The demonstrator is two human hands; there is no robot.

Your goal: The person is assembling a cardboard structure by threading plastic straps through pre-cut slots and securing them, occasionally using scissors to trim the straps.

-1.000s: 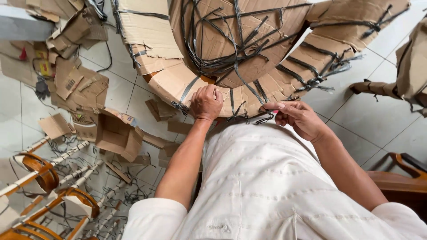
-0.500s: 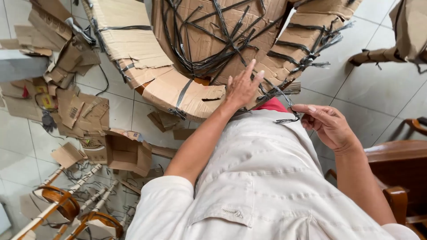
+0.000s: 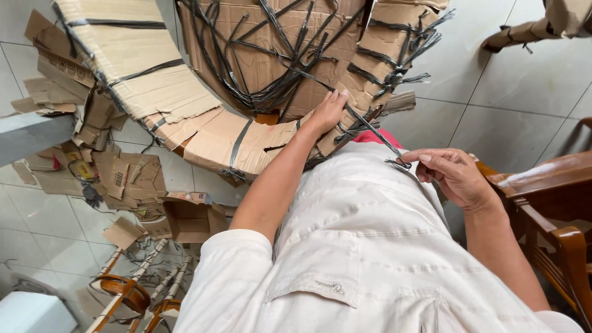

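Note:
A large curved object wrapped in brown cardboard (image 3: 154, 92) and bound with black plastic straps fills the top of the head view. My left hand (image 3: 327, 111) lies flat on its lower cardboard edge, fingers pressed against the wrapping. My right hand (image 3: 450, 176) pinches the frayed end of one black strap (image 3: 373, 129), which runs taut from the wrapping down to my fingers. My white shirt covers the lower middle of the view.
Torn cardboard scraps (image 3: 123, 179) and cut strap pieces litter the white tiled floor at left. Wooden chair parts (image 3: 123, 293) lie at the lower left. A brown wooden chair (image 3: 542, 197) stands close at right. Another wrapped piece (image 3: 542, 28) sits top right.
My right hand has pulled the black strap away from the wrapping, down and to the right. My left hand stays pressed on the cardboard edge. The view has shifted slightly.

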